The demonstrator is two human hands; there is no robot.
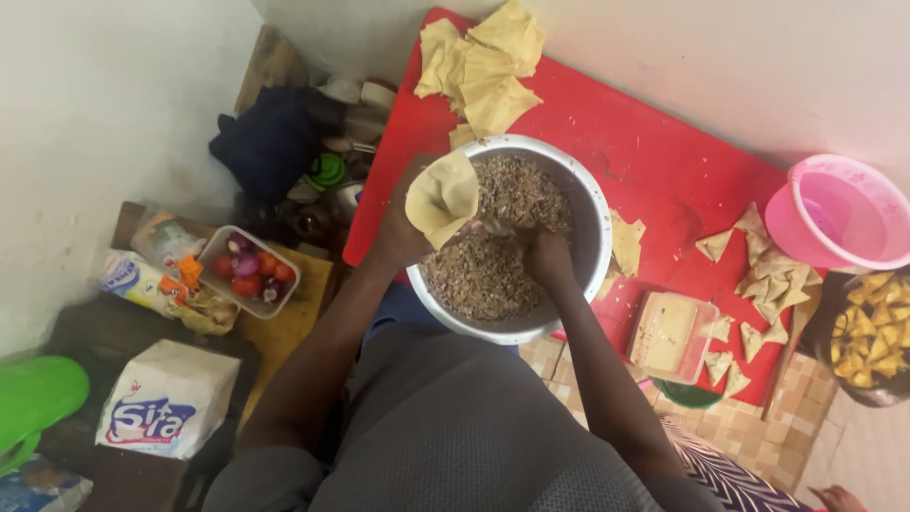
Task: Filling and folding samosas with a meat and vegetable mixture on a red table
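Observation:
A metal bowl (588, 204) of brown minced filling (483, 275) rests at the near edge of a red board (645, 152). My left hand (403, 232) holds a pale pastry sheet (444, 194) folded into an open cone above the bowl's left rim. My right hand (548, 258) is down in the filling with fingers closed; a spoon-like shape shows near it, but I cannot tell what it grips. Loose pastry sheets (488, 62) are piled at the board's far end.
Folded triangular parcels (770, 284) lie on the board's right side beside a small clear tub (668, 334). A pink bowl (839, 210) and a dark pan of fried triangles (872, 337) stand at right. At left are a tub of tomatoes and onions (248, 270), a paper bag (166, 398), and clutter.

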